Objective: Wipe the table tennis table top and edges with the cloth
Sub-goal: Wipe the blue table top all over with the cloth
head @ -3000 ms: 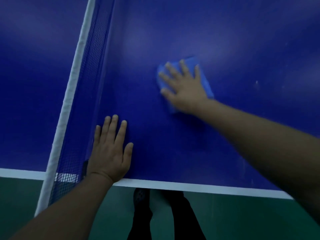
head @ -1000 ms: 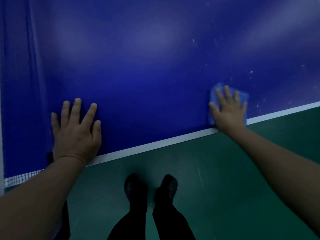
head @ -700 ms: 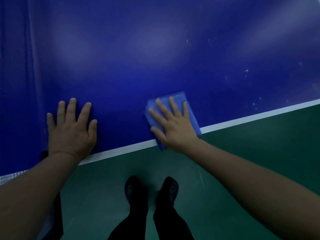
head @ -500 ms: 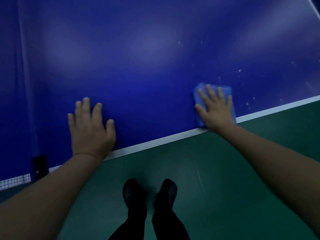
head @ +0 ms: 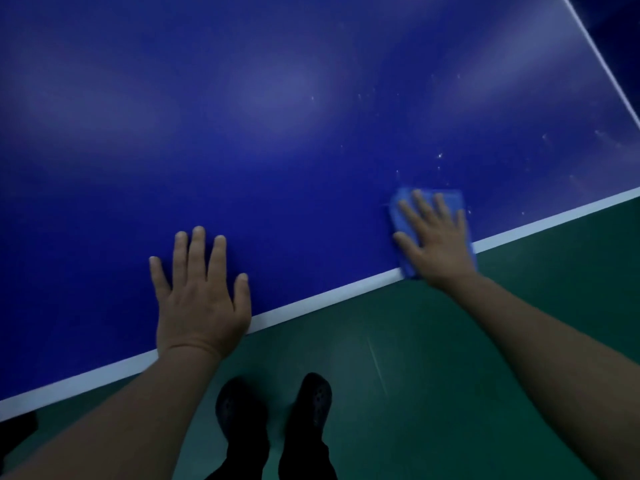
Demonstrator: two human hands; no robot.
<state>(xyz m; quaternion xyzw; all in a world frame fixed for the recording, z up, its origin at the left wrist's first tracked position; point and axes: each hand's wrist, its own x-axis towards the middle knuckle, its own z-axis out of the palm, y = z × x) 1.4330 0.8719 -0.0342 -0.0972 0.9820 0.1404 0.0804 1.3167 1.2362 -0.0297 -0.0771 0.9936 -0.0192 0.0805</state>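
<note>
The blue table tennis table top [head: 277,140] fills the upper view, with a white edge line [head: 311,301] running along its near side. My right hand [head: 436,240] lies flat with straight fingers on a folded blue cloth [head: 450,199], pressing it onto the table beside the white edge line. Only the cloth's borders show around the hand. My left hand [head: 201,292] rests flat on the table top near the edge, fingers spread, holding nothing.
White specks [head: 440,155] dot the table surface beyond and to the right of the cloth. Another white line [head: 602,60] crosses the top right corner. Below the edge lies green floor [head: 450,375], where my two dark shoes [head: 273,407] stand.
The view has shifted right along the table, so the net is out of sight. My right hand swept the cloth left and back right along the edge. My left hand moved right.
</note>
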